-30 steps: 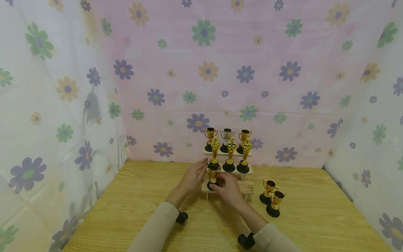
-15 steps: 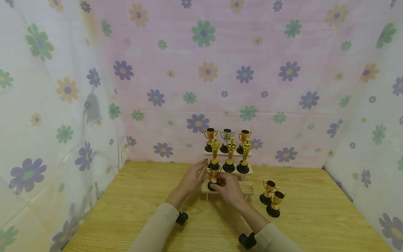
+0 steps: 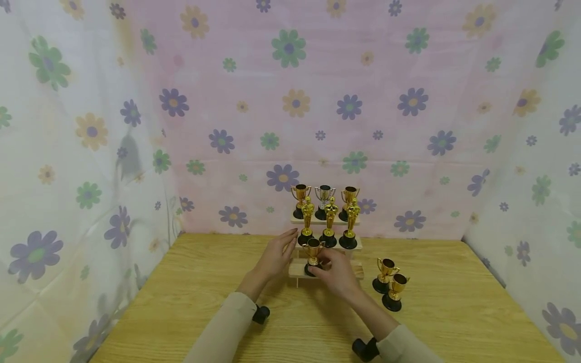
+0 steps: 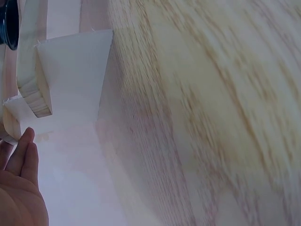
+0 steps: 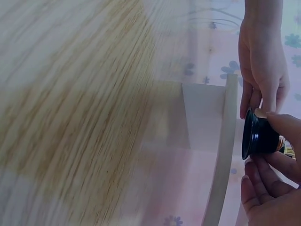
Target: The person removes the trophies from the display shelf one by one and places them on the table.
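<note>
My right hand point(image 3: 337, 272) pinches a small gold trophy cup point(image 3: 313, 248) low down, thumb and fingers at its black base point(image 5: 261, 136). The cup stands upright over the lowest step point(image 3: 297, 270) of a small wooden tiered stand, left of that step's middle. In the right wrist view a narrow gap shows between the base and the step's edge point(image 5: 225, 155). My left hand point(image 3: 274, 257) is at the stand's left side, fingers extended, its fingertips point(image 4: 29, 134) by the end of a higher step point(image 4: 10, 125); contact is unclear.
Three gold figurine trophies point(image 3: 330, 222) stand on the middle step. Behind them, two gold cups point(image 3: 301, 194) flank a silver cup point(image 3: 325, 195) on the top step. Two more gold cups point(image 3: 386, 275) stand on the wooden table point(image 3: 204, 282) to the right. Flowered cloth point(image 3: 295, 101) surrounds the table.
The right hand has shifted the gold cup a little to the right along the lowest step. My left hand has stayed by the stand. The head view has turned slightly.
</note>
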### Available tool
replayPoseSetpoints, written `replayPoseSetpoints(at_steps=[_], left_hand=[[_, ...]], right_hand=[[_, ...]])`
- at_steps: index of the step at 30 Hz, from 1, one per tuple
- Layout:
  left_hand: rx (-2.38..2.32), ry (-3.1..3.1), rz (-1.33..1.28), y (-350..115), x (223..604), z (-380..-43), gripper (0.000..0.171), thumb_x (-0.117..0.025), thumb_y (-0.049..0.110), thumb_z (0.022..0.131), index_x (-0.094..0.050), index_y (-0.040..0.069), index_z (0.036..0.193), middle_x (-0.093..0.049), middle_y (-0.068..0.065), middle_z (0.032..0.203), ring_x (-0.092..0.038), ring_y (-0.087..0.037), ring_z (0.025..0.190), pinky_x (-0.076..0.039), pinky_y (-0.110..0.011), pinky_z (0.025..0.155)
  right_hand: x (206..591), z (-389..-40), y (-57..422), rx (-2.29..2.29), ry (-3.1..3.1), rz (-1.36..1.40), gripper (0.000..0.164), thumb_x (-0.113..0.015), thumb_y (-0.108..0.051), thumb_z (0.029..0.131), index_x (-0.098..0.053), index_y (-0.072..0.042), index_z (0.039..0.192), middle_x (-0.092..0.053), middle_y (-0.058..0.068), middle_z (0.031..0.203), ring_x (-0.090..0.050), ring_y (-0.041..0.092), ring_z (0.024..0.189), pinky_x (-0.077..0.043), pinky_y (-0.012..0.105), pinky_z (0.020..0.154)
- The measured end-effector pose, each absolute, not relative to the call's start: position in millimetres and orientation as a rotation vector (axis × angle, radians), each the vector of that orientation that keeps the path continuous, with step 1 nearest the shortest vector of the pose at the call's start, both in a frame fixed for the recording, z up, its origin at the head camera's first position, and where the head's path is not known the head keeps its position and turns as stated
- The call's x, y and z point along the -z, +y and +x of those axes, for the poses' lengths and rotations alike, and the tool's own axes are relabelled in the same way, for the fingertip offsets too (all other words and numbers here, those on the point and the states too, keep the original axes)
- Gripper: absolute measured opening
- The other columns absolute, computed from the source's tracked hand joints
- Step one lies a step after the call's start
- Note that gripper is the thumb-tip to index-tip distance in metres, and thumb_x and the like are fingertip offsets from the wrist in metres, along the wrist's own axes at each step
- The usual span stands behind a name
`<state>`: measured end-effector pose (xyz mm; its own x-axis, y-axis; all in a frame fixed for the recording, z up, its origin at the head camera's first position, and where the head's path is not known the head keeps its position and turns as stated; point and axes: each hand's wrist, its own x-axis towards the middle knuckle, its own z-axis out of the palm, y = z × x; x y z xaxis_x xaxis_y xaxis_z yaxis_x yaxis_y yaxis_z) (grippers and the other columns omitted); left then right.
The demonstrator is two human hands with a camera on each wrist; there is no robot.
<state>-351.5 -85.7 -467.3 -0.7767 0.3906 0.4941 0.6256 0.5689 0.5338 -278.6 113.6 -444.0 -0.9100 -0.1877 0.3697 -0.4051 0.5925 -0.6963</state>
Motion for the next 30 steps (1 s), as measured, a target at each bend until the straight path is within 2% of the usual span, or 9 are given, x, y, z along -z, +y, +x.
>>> replayPoseSetpoints(at_steps=[8,14,24,30], left_hand=[[1.052,-2.476,-0.819,-86,469,-353,0.039,-0.041,0.023,0.102,-0.051,0.004,0.135,-0.044,-0.006,0.142,-0.041,-0.022,0.13,-0.037,-0.039,0.105],[1.056,-2.459,-0.811,-87,467,-351,0.038,-0.042,0.021,0.102,-0.052,0.001,0.133,-0.046,-0.01,0.141,-0.042,-0.025,0.129,-0.037,-0.04,0.105],[1.07,-2.46,-0.819,-84,464,-351,0.037,-0.042,0.019,0.102,-0.051,0.003,0.134,-0.045,-0.013,0.141,-0.042,-0.025,0.13,-0.036,-0.039,0.105],[1.053,-2.422,-0.84,-83,465,-350,0.036,-0.044,0.017,0.101,-0.053,0.0,0.131,-0.048,-0.016,0.138,-0.045,-0.028,0.127,-0.038,-0.042,0.103]], right_hand=[[441,-271,121,-1.249,-2.505,0.53,0.016,-0.079,-0.017,0.076,-0.068,-0.014,0.088,-0.064,-0.002,0.085,-0.061,0.018,0.081,-0.055,0.039,0.068],[441,-267,127,-1.196,-2.557,0.508,0.015,-0.079,-0.02,0.076,-0.068,-0.017,0.086,-0.062,-0.005,0.084,-0.06,0.017,0.081,-0.054,0.032,0.067],[443,-250,154,-1.212,-2.616,0.376,0.019,-0.08,-0.024,0.075,-0.067,-0.016,0.087,-0.06,-0.005,0.082,-0.057,0.013,0.074,-0.049,0.027,0.062],[449,-243,166,-1.165,-2.643,0.361,0.02,-0.08,-0.024,0.075,-0.066,-0.017,0.088,-0.057,-0.006,0.079,-0.051,0.01,0.068,-0.045,0.025,0.058]])
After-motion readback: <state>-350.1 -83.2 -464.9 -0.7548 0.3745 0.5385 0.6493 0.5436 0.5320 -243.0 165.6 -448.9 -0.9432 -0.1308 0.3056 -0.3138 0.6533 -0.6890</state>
